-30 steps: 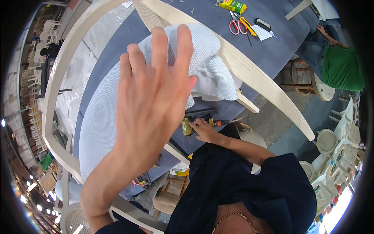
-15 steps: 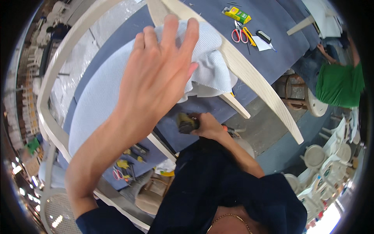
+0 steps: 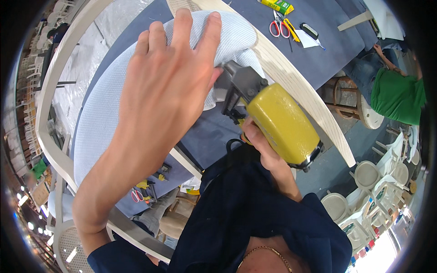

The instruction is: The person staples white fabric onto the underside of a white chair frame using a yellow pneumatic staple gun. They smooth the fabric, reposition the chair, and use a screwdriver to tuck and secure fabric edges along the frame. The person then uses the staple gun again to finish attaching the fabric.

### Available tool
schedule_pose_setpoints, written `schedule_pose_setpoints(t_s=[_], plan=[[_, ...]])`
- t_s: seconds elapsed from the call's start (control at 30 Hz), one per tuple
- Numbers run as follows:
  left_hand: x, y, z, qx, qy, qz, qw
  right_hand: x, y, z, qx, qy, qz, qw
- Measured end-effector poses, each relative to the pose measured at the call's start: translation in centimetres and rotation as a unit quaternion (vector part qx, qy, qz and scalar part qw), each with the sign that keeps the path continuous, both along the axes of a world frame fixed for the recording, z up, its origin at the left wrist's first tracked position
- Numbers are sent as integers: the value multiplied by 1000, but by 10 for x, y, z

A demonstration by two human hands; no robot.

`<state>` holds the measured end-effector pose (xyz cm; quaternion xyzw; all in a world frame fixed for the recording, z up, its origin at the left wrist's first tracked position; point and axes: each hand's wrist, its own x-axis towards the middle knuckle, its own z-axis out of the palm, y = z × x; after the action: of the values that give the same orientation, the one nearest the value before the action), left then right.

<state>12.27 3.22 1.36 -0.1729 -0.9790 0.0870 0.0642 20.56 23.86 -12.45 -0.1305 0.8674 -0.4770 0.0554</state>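
Light blue woven fabric [image 3: 101, 98] covers a padded chair seat, framed by pale wood chair parts [image 3: 298, 75]. My left hand [image 3: 166, 88] lies over the fabric near the seat's far edge, its fingers spread and stretched, the thumb reaching down at the seat's edge. In my right hand [image 3: 267, 148] is a yellow and black pneumatic staple gun [image 3: 283, 122], the fingers wrapped round its handle and partly hidden by its body. The gun's dark nose is at the fabric's edge by my left thumb; whether it touches is unclear.
On the blue-covered table [image 3: 318, 66] lie red-handled scissors [image 3: 279, 28], a yellow utility knife [image 3: 291, 31], white paper [image 3: 307, 39] and a yellow-green box [image 3: 277, 5]. More tools [image 3: 144, 189] lie at lower left. A person in green [image 3: 396, 95] is at the right.
My right hand has brought the staple gun up and forward from beside my body to the seat's edge. The left hand has shifted slightly left, still on the fabric.
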Motion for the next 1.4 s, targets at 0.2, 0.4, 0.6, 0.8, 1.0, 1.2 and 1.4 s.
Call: schedule_pose_setpoints(t_s=[0.2, 0.4, 0.6, 0.8, 1.0, 1.2, 1.4], plan=[[-5, -6, -9, -22, 40, -31, 998, -17, -19, -12, -83, 106, -19, 991], [-8, -20, -27, -106, 104, -55, 987, -16, -24, -23, -101, 180, -20, 978], [-3, 2, 5, -17, -22, -7, 1000, -19, -31, -3, -203, 128, -20, 971], [-4, 0, 6, -3, -28, -23, 999, -26, -32, 5, -125, 230, -4, 965], [-3, 3, 5, 15, -14, -32, 999, -17, -35, 15, -139, 200, 13, 970], [1, 1, 19, -21, -42, -59, 997, -18, -44, 10, -173, 219, -13, 960], [-42, -81, 54, 295, -314, -12, 903, -22, -35, 10, -206, 209, -11, 956]])
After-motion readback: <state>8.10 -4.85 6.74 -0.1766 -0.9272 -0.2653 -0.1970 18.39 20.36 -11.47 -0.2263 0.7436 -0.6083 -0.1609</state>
